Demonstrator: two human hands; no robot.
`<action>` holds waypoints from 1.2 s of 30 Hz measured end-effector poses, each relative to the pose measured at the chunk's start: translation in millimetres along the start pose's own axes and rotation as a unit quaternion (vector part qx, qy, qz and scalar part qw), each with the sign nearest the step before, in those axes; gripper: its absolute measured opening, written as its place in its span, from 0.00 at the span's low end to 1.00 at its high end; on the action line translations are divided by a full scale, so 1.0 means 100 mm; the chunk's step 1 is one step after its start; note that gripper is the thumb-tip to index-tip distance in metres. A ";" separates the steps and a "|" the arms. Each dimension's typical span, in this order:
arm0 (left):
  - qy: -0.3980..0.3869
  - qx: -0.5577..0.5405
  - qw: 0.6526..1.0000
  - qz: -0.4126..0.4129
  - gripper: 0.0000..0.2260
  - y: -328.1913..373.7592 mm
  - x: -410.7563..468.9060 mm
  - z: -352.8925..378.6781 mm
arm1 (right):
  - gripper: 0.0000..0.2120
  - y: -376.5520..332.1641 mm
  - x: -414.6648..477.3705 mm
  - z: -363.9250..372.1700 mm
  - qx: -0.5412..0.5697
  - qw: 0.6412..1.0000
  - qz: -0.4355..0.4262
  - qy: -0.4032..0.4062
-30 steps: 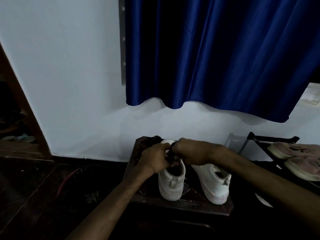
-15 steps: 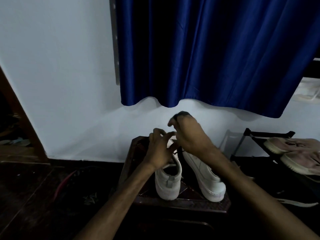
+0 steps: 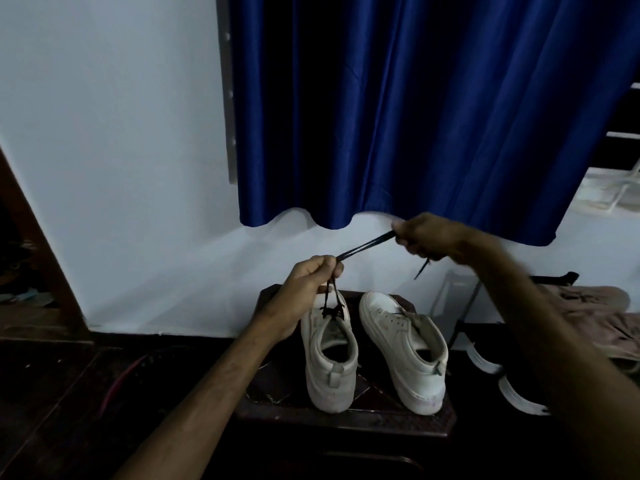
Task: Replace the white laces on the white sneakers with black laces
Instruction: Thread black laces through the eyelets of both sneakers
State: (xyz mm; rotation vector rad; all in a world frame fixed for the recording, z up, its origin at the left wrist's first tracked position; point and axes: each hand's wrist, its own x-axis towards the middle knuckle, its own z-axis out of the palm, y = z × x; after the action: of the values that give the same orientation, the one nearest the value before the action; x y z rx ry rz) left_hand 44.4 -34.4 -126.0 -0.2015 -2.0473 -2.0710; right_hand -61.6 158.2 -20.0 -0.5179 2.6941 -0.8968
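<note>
Black cord lace (image 3: 367, 244) in white leather sneaker (image 3: 329, 358): left hand (image 3: 311, 275) pinches it, right hand (image 3: 422, 237) grips it at 2 o'clock; likely evening the ends, next eyelets need threading.

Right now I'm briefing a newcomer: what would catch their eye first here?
A black lace runs taut between the left hand and the raised right hand, mid-frame. Below, two white sneakers stand on a dark table, the lace threaded into the left sneaker. A blue curtain hangs behind.

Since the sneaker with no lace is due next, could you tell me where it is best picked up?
I'd take the unlaced sneaker by its heel collar, from above on the near side: it stands upright, heel toward the person, mouth open and uncovered.
</note>
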 end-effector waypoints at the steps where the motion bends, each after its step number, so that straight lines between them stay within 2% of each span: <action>1: 0.001 -0.003 1.000 0.001 0.14 -0.02 0.03 0.00 | 0.18 0.03 0.03 0.16 -0.077 0.996 -0.011 0.047; 3: 0.034 -0.038 0.999 -0.002 0.11 -0.04 0.07 0.05 | 0.16 0.07 -0.01 0.59 -0.203 0.976 -0.027 0.078; 7: 0.144 -0.050 0.988 0.001 0.11 -0.07 0.13 0.14 | 0.13 -0.16 -0.49 1.26 -0.329 0.939 -0.097 0.024; 9: 0.124 0.003 0.992 0.007 0.12 -0.06 0.14 0.16 | 0.12 -0.30 -0.67 1.27 -0.370 0.920 -0.127 0.029; 11: 0.056 0.018 0.998 -0.008 0.12 -0.03 0.12 0.17 | 0.13 -0.38 -0.66 1.13 -0.404 0.899 -0.163 0.045; 15: 0.012 -0.039 0.997 -0.072 0.19 0.10 0.03 0.17 | 0.10 -0.32 -0.38 0.68 -0.395 0.871 -0.238 0.172; 17: -0.007 -0.015 0.998 -0.067 0.20 0.10 -0.03 0.17 | 0.08 -0.20 -0.19 0.65 -0.286 0.898 -0.260 0.209; 19: -0.009 0.012 0.999 -0.046 0.17 0.06 -0.04 0.16 | 0.09 -0.10 -0.06 0.79 -0.096 0.946 -0.250 0.182; 21: 0.004 0.103 0.995 -0.004 0.14 0.01 -0.02 0.14 | 0.11 -0.06 -0.10 1.00 0.142 0.964 -0.185 0.125; 22: 0.010 0.184 0.983 0.024 0.12 -0.03 -0.01 0.12 | 0.12 -0.05 -0.14 1.08 0.276 0.948 -0.137 0.083; 23: 0.019 0.271 0.961 0.056 0.10 -0.06 0.00 0.10 | 0.13 -0.04 -0.18 1.14 0.389 0.916 -0.092 0.033; 25: 0.045 0.373 0.921 0.101 0.07 -0.05 -0.02 0.05 | 0.14 -0.01 -0.24 1.21 0.510 0.858 -0.050 -0.037; 27: 0.051 0.356 0.928 0.098 0.05 -0.03 -0.01 0.01 | 0.15 0.03 -0.25 1.24 0.558 0.826 -0.041 -0.067; 29: 0.076 0.324 0.940 0.082 0.05 -0.01 0.01 -0.02 | 0.15 0.05 -0.25 1.29 0.572 0.816 -0.040 -0.073; 33: 0.125 0.309 0.942 0.038 0.07 0.04 0.01 -0.06 | 0.15 0.10 -0.27 1.45 0.535 0.839 -0.084 -0.048; 36: 0.062 0.239 0.968 -0.034 0.03 0.04 0.02 -0.08 | 0.14 0.16 -0.27 1.52 0.493 0.861 -0.122 -0.030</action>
State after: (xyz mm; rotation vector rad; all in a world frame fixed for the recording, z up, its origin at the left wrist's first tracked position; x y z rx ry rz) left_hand 43.9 -42.3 -121.9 0.0789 -2.4189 -1.5117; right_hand 11.7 101.4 -144.6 -0.5995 1.7441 -2.0592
